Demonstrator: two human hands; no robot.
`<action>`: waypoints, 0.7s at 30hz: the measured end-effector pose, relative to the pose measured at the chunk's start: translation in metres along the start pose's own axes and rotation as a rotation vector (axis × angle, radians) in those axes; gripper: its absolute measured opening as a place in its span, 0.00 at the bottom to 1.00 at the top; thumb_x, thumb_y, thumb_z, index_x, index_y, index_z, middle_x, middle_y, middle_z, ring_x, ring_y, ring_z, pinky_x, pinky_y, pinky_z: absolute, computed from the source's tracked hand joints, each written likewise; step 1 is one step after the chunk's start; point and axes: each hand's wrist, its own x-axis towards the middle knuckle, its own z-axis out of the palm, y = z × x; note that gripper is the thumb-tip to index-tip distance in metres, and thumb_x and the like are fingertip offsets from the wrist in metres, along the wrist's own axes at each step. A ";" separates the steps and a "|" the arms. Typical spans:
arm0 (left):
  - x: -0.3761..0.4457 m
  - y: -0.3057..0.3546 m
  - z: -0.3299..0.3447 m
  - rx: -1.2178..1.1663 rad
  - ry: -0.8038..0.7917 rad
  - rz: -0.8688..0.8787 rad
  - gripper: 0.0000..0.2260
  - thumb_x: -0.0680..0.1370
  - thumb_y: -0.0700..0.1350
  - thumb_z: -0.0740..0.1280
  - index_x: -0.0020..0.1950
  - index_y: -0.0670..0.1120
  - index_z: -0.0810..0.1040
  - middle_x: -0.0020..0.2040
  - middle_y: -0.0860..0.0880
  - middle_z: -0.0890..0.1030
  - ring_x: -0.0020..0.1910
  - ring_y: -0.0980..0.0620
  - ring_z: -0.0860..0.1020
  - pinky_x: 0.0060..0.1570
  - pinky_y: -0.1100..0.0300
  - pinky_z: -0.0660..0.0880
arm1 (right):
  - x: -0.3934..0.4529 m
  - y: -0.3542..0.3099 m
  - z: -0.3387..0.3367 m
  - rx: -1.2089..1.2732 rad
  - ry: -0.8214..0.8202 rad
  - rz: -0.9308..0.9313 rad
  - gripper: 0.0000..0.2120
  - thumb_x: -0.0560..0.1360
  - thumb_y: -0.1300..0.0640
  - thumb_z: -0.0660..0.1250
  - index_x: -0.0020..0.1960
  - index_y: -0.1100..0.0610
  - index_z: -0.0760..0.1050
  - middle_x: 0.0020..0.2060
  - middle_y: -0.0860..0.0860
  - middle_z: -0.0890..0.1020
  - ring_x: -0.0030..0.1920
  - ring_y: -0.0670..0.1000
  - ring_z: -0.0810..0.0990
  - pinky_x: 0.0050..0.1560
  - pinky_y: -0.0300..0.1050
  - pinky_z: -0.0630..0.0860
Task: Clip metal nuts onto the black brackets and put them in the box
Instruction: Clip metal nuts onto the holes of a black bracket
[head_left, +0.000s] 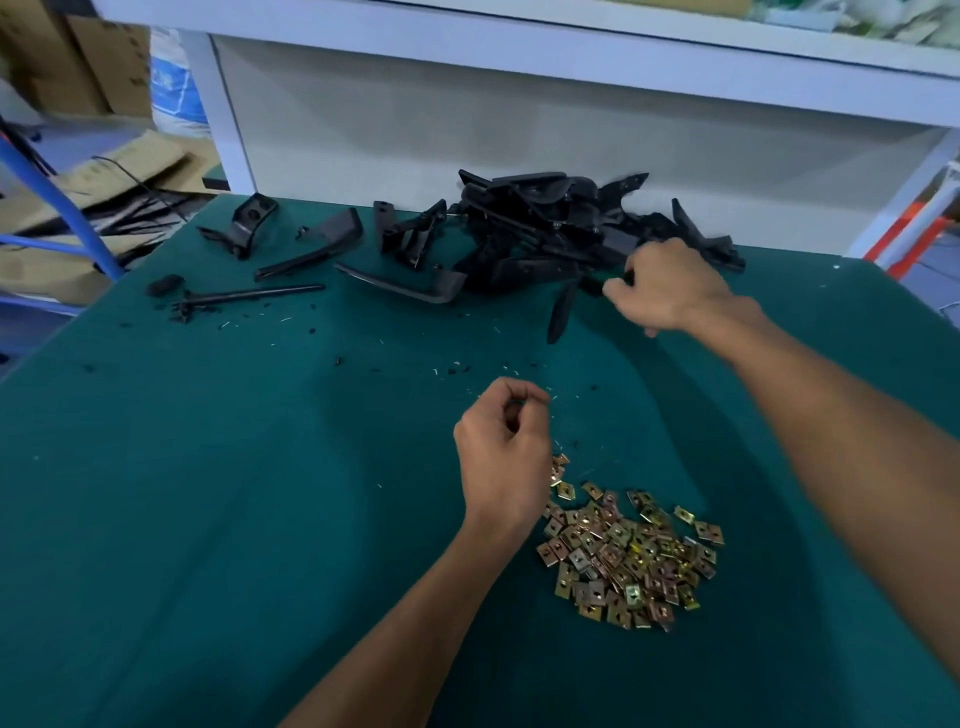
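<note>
While right hand (670, 286) curls into brackets (545, 228) at one o'clock, we judge them stiff, light; left hand (501, 452) grip pinched, contents unclear.

Table (208, 519) layout: a heap of brackets (561, 234) lies at the far edge, right of centre, with single brackets (317, 244) scattered to its left and a shelf (519, 52) behind. A pile of nuts (628, 556) lies on the near side, right of centre. The right hand (670, 286) is at the heap's near right edge; the left hand (501, 457) is between heap and nuts, just left of the nuts.
</note>
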 end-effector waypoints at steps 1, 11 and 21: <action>0.000 -0.001 0.000 0.008 0.001 0.005 0.08 0.78 0.39 0.62 0.43 0.47 0.79 0.26 0.57 0.73 0.25 0.59 0.66 0.26 0.64 0.65 | -0.008 0.007 -0.009 -0.052 0.014 -0.054 0.18 0.77 0.49 0.61 0.34 0.60 0.76 0.21 0.52 0.79 0.28 0.53 0.79 0.30 0.42 0.69; 0.009 0.011 -0.010 -0.343 -0.351 -0.213 0.20 0.80 0.56 0.59 0.68 0.47 0.76 0.66 0.48 0.80 0.66 0.49 0.77 0.58 0.50 0.78 | -0.123 -0.011 -0.074 -0.662 0.167 -0.703 0.21 0.71 0.43 0.56 0.31 0.59 0.70 0.23 0.49 0.55 0.23 0.54 0.57 0.25 0.38 0.56; -0.005 0.040 -0.031 -0.752 -1.506 -0.651 0.37 0.81 0.61 0.62 0.81 0.39 0.58 0.77 0.29 0.60 0.73 0.30 0.67 0.63 0.50 0.76 | -0.168 -0.037 -0.129 0.058 -0.471 -0.663 0.11 0.75 0.53 0.71 0.35 0.52 0.81 0.28 0.47 0.83 0.26 0.47 0.73 0.29 0.43 0.69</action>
